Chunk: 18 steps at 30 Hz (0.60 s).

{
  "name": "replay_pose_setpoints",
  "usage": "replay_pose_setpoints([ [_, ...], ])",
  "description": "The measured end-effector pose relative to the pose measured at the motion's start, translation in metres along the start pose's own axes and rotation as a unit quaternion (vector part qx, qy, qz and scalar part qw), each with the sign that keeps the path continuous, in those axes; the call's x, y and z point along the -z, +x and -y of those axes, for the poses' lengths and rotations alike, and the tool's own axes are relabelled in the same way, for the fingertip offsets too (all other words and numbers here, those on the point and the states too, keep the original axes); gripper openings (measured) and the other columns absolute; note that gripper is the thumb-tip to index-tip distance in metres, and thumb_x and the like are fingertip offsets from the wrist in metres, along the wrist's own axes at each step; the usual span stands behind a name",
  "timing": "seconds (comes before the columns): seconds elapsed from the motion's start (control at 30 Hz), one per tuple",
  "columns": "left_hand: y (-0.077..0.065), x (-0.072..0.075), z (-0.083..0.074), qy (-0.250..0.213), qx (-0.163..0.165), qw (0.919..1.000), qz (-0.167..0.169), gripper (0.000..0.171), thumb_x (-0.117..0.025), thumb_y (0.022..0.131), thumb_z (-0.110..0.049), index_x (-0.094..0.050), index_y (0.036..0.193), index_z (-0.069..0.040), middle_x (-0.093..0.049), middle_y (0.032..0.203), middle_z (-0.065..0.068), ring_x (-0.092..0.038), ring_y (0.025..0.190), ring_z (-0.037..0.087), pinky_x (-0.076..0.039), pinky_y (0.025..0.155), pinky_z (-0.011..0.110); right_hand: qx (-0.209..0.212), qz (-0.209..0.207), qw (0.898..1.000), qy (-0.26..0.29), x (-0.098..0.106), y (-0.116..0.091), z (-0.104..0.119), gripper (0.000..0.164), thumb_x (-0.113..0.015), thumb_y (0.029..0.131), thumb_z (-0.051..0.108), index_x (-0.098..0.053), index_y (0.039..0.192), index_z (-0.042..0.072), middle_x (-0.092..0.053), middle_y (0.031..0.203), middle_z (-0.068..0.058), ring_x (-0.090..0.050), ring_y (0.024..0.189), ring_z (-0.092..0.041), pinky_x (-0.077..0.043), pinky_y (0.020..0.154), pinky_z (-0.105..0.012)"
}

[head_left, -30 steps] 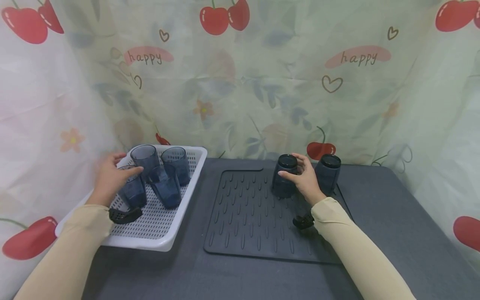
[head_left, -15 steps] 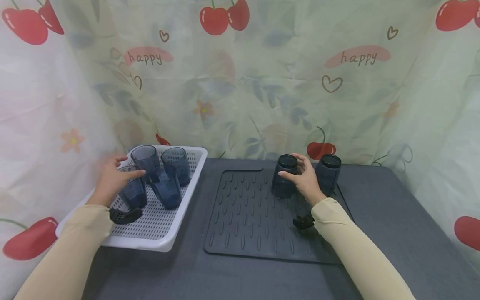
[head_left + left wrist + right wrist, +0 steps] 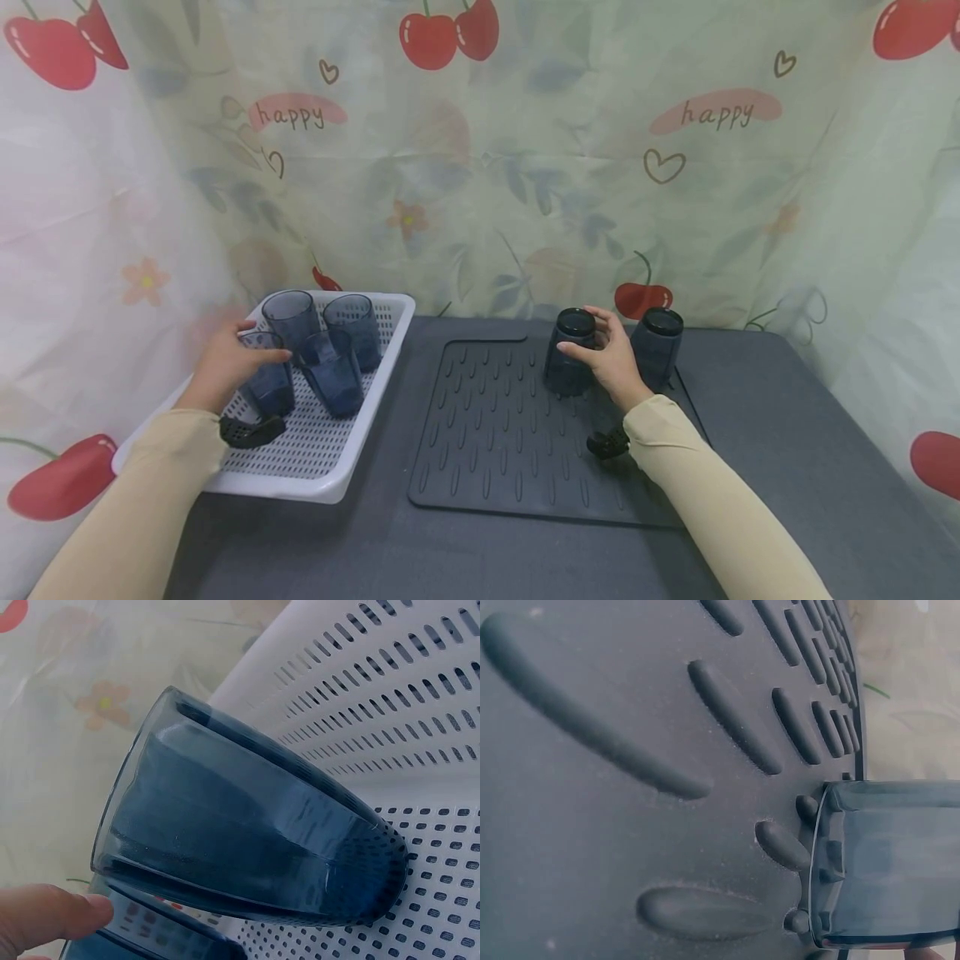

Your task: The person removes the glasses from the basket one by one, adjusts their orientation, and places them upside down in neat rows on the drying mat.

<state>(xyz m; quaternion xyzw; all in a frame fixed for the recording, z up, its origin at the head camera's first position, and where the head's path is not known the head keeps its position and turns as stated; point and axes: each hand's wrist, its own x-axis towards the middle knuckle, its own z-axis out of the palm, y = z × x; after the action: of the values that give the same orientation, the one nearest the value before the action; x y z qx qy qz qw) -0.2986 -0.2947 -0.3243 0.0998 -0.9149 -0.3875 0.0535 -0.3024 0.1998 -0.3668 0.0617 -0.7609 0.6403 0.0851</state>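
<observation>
My left hand [image 3: 223, 362] reaches over the left side of the white basket, around the upper part of a blue-tinted drinking glass [image 3: 272, 387]. Its thumb [image 3: 64, 915] stretches out straight and overlaps that glass near the rim in the left wrist view. Beside it, another glass [image 3: 240, 817] leans in the basket, and two more stand behind. On the black drying mat [image 3: 487, 450], my right hand [image 3: 611, 358] holds an upside-down glass [image 3: 567, 367], its thumb on the near side and fingers round the back. The right wrist view shows this glass's rim on the ridged mat.
A second upturned glass [image 3: 657, 350] stands just right of my right hand, near the mat's back right corner. The basket [image 3: 378, 367] has a raised, slotted rim. A patterned curtain [image 3: 480, 208] closes off the back and sides of the grey table [image 3: 390, 550].
My left hand has sunk slightly, its thumb now lower and a little farther right along the glass in the basket. My right hand and its glass have stayed put.
</observation>
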Motion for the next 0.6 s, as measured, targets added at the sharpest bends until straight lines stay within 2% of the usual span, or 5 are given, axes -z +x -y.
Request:
replay_pose_setpoints([
  [0.6, 0.0026, -0.0013, 0.0075, 0.011, -0.006, 0.9999, 0.012, 0.093, -0.074, 0.08, -0.018, -0.018, 0.147, 0.011, -0.025, 0.146, 0.039, -0.028, 0.133, 0.054, -0.029, 0.107, 0.063, 0.005, -0.002, 1.0, -0.003, -0.0009, 0.0002, -0.0009, 0.076, -0.071, 0.087, 0.006, -0.028, 0.149, 0.006, -0.037, 0.144, -0.023, -0.041, 0.133, -0.037, -0.037, 0.107, -0.053],
])
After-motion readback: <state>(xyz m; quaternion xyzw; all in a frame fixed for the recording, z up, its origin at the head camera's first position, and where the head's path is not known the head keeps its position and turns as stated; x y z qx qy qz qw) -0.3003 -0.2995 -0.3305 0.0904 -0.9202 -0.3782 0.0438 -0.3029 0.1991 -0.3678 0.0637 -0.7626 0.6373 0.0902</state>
